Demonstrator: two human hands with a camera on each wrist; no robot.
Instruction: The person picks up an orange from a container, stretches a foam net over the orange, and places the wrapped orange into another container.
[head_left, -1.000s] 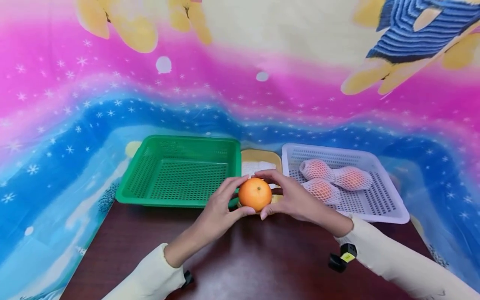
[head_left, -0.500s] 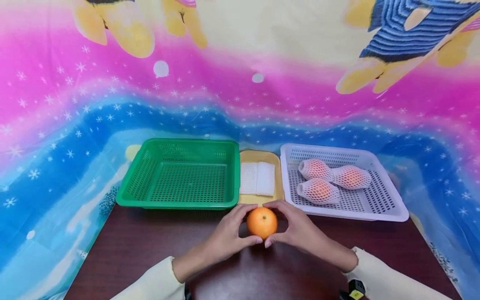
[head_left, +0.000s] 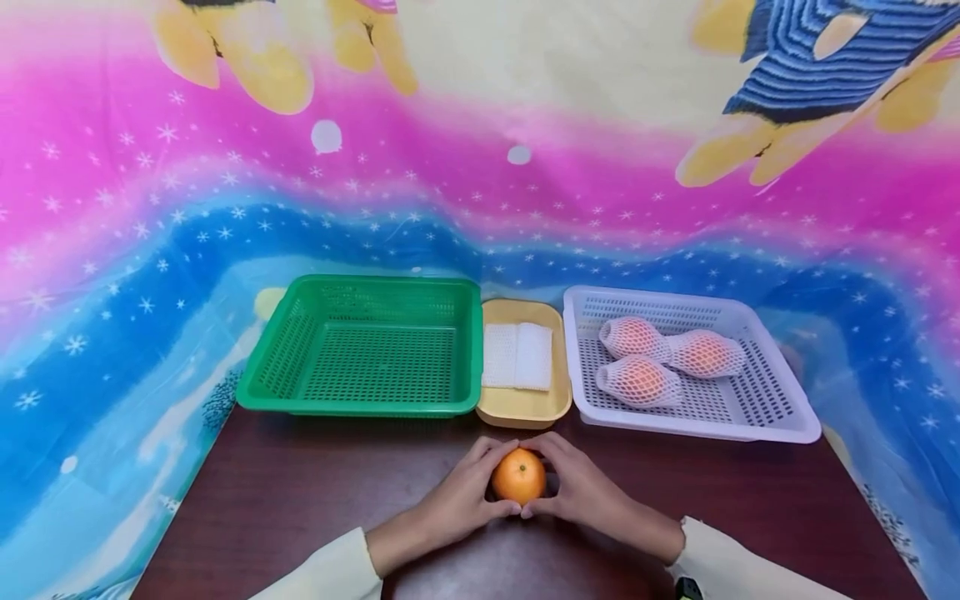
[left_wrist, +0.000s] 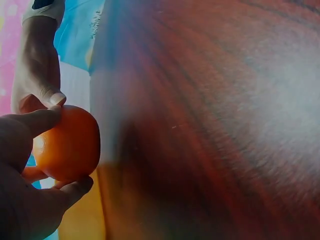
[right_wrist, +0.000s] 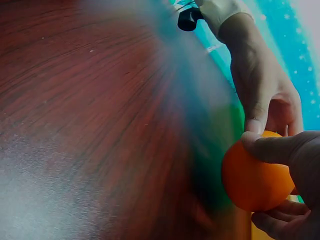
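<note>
A round orange (head_left: 519, 477) with its stem end upward is held between both hands, low over the near part of the dark wooden table. My left hand (head_left: 463, 493) curls around its left side, thumb at the front and fingers behind. From the right, my right hand (head_left: 583, 487) grips it the same way, and the two thumb tips meet at the near side. Both wrist views show the orange (left_wrist: 71, 144) between thumbs and fingers. Whether its underside touches the table cannot be told.
Beyond the hands stands a green plastic basket (head_left: 360, 411) at left. A yellow tray (head_left: 522, 408) in the middle bears white foam netting (head_left: 516, 357). At right, a white basket (head_left: 772, 429) contains three net-wrapped fruits (head_left: 641, 381). A printed cloth (head_left: 480, 200) hangs behind.
Both hands have brought the orange from in front of the yellow tray toward the person and lower. The tray and its foam netting, partly covered before, now show fully.
</note>
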